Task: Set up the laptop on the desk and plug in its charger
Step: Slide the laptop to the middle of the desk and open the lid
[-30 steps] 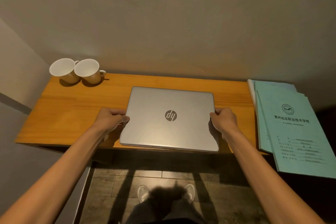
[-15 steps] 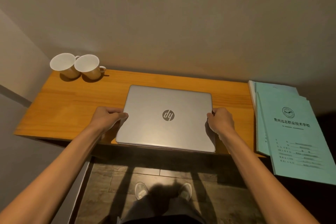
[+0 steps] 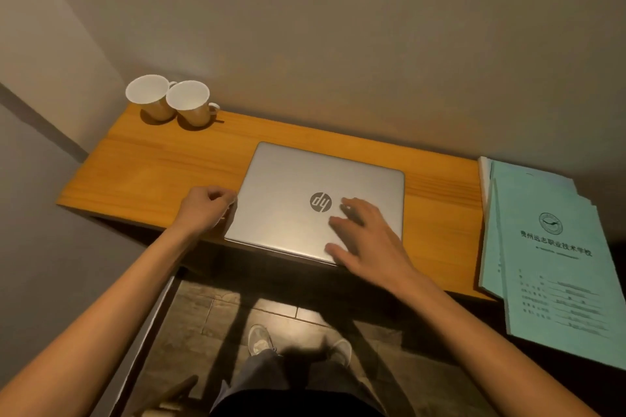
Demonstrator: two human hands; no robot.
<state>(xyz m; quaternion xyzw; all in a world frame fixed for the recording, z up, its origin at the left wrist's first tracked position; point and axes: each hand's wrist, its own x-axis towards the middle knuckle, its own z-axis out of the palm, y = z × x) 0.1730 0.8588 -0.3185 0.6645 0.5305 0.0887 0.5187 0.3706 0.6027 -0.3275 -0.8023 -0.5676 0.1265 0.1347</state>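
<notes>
A closed silver laptop (image 3: 294,179) lies flat in the middle of the wooden desk (image 3: 142,173), its front edge level with the desk's near edge. My left hand (image 3: 203,210) is curled against the laptop's left side, fingers hooked at its edge. My right hand (image 3: 366,237) is open with fingers spread over the lid's front right part, slightly blurred. No charger or cable is in view.
Two white mugs (image 3: 169,101) stand side by side at the desk's back left corner. A stack of teal paper booklets (image 3: 548,240) lies on the desk's right end and overhangs the front edge. A wall runs right behind the desk.
My right hand has let go of the laptop's right side and moved left over the lid, fingers spread. The left hand stays at the left edge. The laptop sits slightly further back.
</notes>
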